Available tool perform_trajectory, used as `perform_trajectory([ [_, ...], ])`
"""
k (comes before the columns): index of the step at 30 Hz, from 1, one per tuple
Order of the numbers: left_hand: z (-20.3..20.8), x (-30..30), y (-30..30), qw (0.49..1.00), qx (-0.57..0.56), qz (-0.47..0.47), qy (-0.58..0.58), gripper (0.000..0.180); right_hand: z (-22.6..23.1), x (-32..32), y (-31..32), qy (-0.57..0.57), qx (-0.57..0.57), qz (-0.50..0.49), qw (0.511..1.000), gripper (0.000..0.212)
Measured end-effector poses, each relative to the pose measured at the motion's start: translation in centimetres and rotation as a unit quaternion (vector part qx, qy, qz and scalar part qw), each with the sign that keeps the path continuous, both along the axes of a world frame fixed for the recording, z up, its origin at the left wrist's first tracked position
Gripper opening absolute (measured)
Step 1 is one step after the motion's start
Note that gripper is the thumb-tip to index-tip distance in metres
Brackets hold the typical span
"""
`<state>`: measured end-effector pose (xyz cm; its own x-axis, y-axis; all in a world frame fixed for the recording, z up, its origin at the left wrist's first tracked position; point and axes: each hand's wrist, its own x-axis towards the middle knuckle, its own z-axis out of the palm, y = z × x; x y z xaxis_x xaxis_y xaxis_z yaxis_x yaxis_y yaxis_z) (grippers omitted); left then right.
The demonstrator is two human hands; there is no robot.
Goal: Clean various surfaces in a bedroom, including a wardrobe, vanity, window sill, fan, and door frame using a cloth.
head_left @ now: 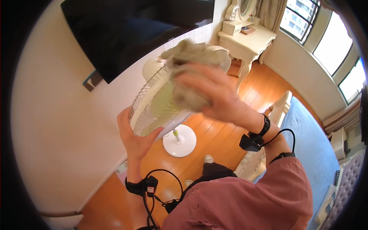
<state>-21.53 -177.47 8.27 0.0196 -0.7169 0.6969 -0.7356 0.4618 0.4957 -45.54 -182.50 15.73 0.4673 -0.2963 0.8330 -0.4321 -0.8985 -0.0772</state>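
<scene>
A white standing fan (pixel 147 97) with a wire guard and pale green blades is in front of me, its round white base (pixel 180 141) on the floor. My left hand (pixel 137 134) grips the lower left rim of the guard, thumb on the near side and fingers behind. Over the upper front of the guard, my right hand (pixel 218 92) presses a greyish-beige cloth (pixel 191 57), partly blurred by motion. The cloth bunches over the guard's top edge and hides part of the grille and hub.
A large black television (pixel 142 30) hangs on the wall behind the fan. At the far right stands a cream dressing table (pixel 249 40). A bed with a blue cover (pixel 306 130) is on my right. Cables run from black straps on both wrists.
</scene>
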Motion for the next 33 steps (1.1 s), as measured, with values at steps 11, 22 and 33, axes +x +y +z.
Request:
perform_trajectory([
  [11,-2.2,-1.2,-0.7,0.991,0.035,-0.054,0.115,0.086,-12.7,-6.5,-11.2,-0.511,0.052,-0.150,0.844,0.038],
  [22,-2.6,-0.8,-1.2,0.990,0.032,-0.023,0.135,0.093,-35.1,3.8,-15.2,-0.731,0.527,-0.015,0.433,0.037],
  [33,-2.8,0.7,-0.5,0.992,0.023,-0.036,0.120,0.088,-20.7,12.0,0.5,-0.488,0.836,0.222,-0.117,0.039],
])
